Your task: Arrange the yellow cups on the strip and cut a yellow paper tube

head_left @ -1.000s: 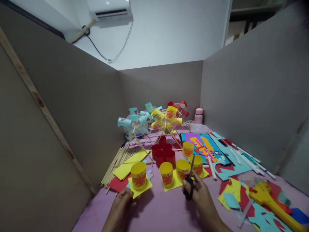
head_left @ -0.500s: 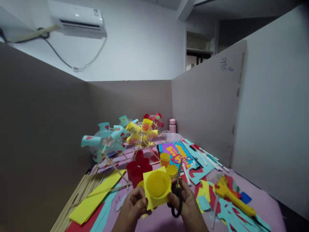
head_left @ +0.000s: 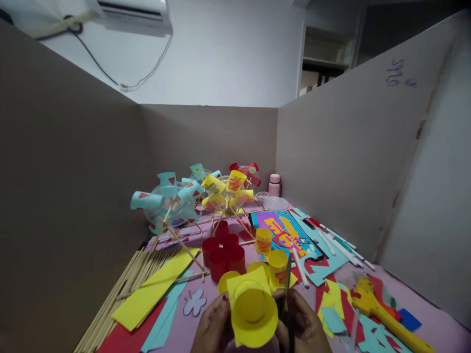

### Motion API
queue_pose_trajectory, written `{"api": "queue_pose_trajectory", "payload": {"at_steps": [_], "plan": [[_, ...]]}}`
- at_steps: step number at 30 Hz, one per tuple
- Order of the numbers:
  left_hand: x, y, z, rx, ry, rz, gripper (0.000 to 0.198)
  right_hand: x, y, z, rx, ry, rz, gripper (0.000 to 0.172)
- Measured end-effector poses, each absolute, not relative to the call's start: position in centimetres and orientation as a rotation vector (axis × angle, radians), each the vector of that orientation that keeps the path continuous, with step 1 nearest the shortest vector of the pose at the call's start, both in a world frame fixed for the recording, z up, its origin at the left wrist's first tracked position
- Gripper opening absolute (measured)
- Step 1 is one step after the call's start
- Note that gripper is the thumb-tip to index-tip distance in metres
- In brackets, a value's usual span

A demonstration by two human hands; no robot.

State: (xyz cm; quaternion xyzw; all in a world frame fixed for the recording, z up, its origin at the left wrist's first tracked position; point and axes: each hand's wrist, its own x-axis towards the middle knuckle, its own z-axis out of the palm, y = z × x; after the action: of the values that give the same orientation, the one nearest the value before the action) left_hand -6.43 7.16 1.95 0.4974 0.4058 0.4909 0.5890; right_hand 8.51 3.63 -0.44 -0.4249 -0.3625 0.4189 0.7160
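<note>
My left hand (head_left: 213, 326) is closed on a yellow paper cup (head_left: 253, 309) glued to a yellow paper sheet, held up with its open mouth facing me. My right hand (head_left: 307, 326) grips black scissors (head_left: 287, 289), their blades pointing up right beside the cup's sheet. Behind them, several more yellow cups (head_left: 276, 262) and several red cups (head_left: 222, 252) stand on the pink table (head_left: 437, 326).
Paper-cup wheels on wooden sticks (head_left: 176, 201) stand at the back, with a pink bottle (head_left: 274, 185). Bamboo skewers (head_left: 117, 296) and yellow, red and blue paper strips lie left. Paper scraps, white sticks and a yellow glue gun (head_left: 382, 314) lie right. Grey partition boards enclose the table.
My left hand lifted the yellow cup with its sheet off the table and brought it close. My right hand brought the scissors against it. The view swung right.
</note>
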Motion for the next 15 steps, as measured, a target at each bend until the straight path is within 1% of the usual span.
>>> {"api": "queue_pose_trajectory", "payload": {"at_steps": [3,5,7,9,11,13,15], "plan": [[-6.7,7.1,2.1,1.404,0.999,1.174,0.043,8.3,3.1,-0.3,-0.957,-0.812,0.962,0.037],[-7.0,6.8,2.4,1.752,1.028,1.253,0.042,8.4,2.7,-0.2,-0.964,-0.772,1.003,0.04],[-7.3,6.3,2.7,2.102,1.077,1.325,0.038,8.9,2.4,-0.4,-0.982,-0.713,1.043,0.044],[-7.5,5.9,2.9,2.273,1.105,1.364,0.036,9.5,2.2,-0.9,-1.005,-0.703,1.062,0.052],[-7.8,5.6,3.0,2.425,1.107,1.4,0.035,10.2,2.3,-1.4,-1.032,-0.709,1.057,0.056],[-7.9,5.4,3.0,2.57,1.12,1.436,0.034,10.8,2.4,-1.6,-1.064,-0.734,1.055,0.056],[-8.0,5.3,3.0,2.659,1.149,1.47,0.032,11.2,2.5,-1.6,-1.092,-0.761,1.076,0.052]]}}
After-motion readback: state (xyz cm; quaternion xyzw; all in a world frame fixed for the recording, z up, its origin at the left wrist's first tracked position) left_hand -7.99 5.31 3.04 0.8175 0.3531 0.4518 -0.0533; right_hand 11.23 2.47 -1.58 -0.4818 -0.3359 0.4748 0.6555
